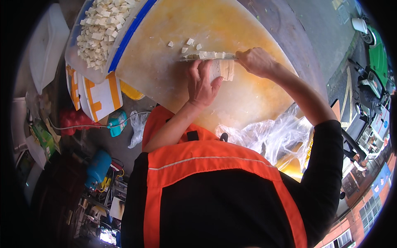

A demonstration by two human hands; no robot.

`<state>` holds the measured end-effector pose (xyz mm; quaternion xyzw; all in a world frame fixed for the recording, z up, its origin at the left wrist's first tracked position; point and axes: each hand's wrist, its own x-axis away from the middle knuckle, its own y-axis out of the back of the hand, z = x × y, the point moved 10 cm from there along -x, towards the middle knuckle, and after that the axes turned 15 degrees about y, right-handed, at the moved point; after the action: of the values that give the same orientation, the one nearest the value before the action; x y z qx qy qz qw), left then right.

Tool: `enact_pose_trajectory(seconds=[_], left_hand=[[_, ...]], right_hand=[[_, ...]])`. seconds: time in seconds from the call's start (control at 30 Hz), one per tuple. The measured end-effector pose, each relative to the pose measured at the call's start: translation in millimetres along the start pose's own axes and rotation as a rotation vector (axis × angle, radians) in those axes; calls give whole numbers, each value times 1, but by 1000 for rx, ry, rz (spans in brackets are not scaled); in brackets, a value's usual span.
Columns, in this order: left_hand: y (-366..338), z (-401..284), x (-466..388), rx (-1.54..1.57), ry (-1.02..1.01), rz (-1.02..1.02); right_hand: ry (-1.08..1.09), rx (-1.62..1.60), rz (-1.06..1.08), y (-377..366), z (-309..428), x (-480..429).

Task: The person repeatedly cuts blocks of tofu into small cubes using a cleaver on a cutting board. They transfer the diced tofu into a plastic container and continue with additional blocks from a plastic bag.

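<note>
My right hand (256,62) is closed around the handle end of a knife (185,59), whose blade lies across the board, seen nearly edge-on. A row of freshly cut white tofu pieces (211,55) stands along the blade's far side. On the near side, my left hand (202,83) holds a pale tofu block (228,70), fingertips close to the blade. Cut lines show at the block's right end, and the hand covers part of it. Just beyond the knife, a few loose tofu cubes (190,41) are scattered on the stained cutting board (161,80).
A clear plastic bin with a blue rim (131,36), heaped with tofu cubes (100,28), stands left of the board. Below it are white foam boxes (102,96) with orange tape. Crumpled clear plastic film (266,133) lies at the board's near right edge.
</note>
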<state>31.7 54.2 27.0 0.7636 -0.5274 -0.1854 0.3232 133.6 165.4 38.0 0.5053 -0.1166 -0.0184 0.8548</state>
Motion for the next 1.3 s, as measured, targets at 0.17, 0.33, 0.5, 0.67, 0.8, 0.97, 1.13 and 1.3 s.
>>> enact_pose_trajectory(seconds=[0.17, 0.33, 0.5, 0.67, 0.8, 0.97, 1.13, 1.3], left_hand=[[0, 2, 2, 2, -5, -9], [7, 1, 8, 7, -29, -31], [13, -5, 14, -12, -81, -93], [6, -3, 12, -14, -59, -76], [5, -3, 11, -21, -54, -74], [0, 4, 13, -17, -20, -35], [-1, 5, 13, 14, 12, -38], [2, 2, 13, 6, -23, -65]], right_hand=[[100, -129, -135, 10, -12, -5], [96, -53, -146, 42, 2, 2], [93, 23, -135, 66, 32, 19], [54, 27, -105, 61, 34, 31], [47, 43, -55, 56, 34, 29], [38, 79, 40, 23, 21, 17], [8, 1, 45, -4, 9, 0], [41, -179, 44, -1, -12, -13]])
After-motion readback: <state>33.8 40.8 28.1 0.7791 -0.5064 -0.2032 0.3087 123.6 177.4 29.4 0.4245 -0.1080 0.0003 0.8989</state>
